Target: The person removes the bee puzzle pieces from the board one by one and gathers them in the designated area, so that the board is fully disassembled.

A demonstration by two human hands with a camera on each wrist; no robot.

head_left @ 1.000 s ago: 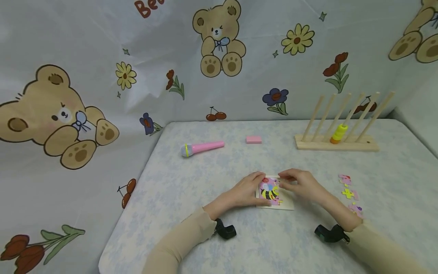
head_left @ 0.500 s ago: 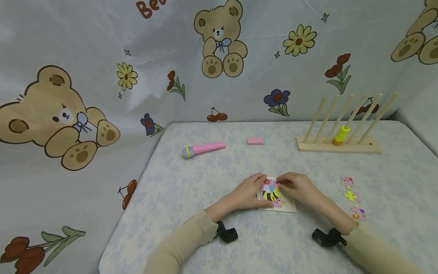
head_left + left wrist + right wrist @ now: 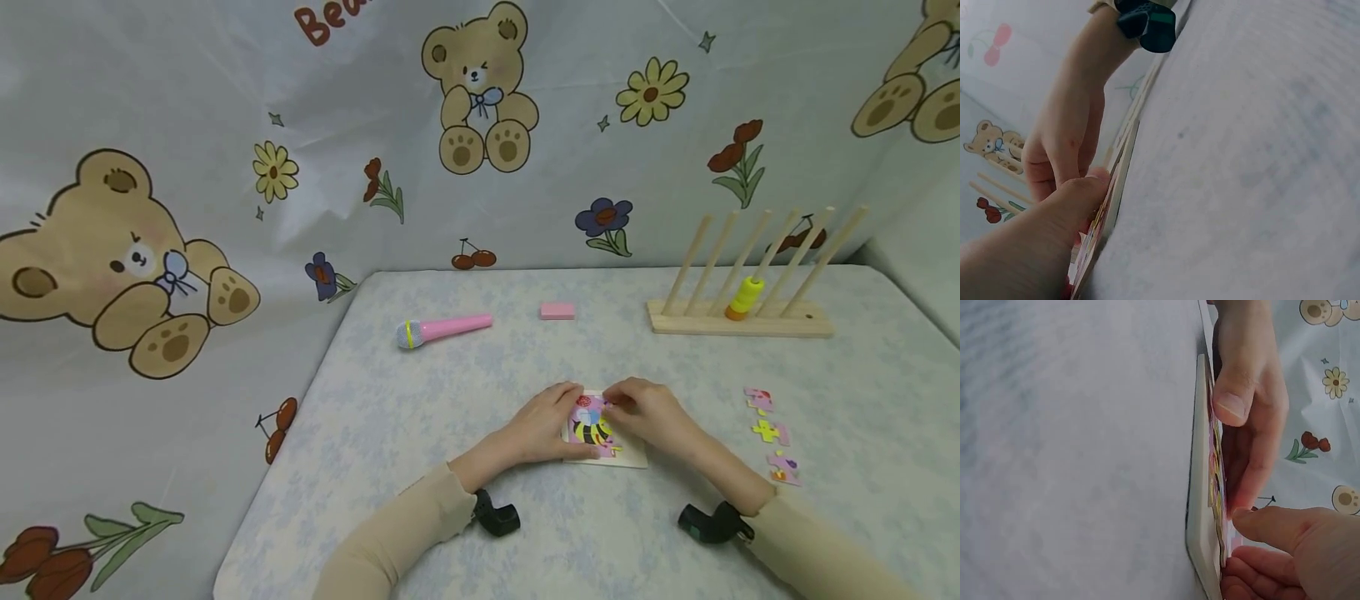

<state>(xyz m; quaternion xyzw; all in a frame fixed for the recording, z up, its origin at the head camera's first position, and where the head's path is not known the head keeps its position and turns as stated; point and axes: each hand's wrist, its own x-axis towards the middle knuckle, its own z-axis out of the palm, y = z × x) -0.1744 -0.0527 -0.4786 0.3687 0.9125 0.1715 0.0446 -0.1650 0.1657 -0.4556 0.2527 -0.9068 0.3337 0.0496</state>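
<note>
A flat jigsaw board (image 3: 632,454) with a pale frame lies mid-table, partly filled with a pink bee picture (image 3: 591,430). My left hand (image 3: 542,423) holds it from the left, thumb along the near side and fingers at the far edge. In the left wrist view that thumb (image 3: 1088,187) rests on the picture side. My right hand (image 3: 654,410) is over the board's far right part, thumb and fingertips pinching a puzzle piece (image 3: 1221,540) at the picture's edge. The fingers mostly hide this piece. Bare pale board shows at the lower right.
Several loose puzzle pieces (image 3: 772,432) lie to the right. Farther back are a pink toy microphone (image 3: 453,327), a pink block (image 3: 557,312) and a wooden peg stand (image 3: 738,323) with yellow and orange rings (image 3: 745,298). A printed bear curtain (image 3: 330,125) hangs behind the table.
My right hand has shifted slightly left, closer over the bee picture, and its fingertips are closer together. My left hand keeps its hold on the board.
</note>
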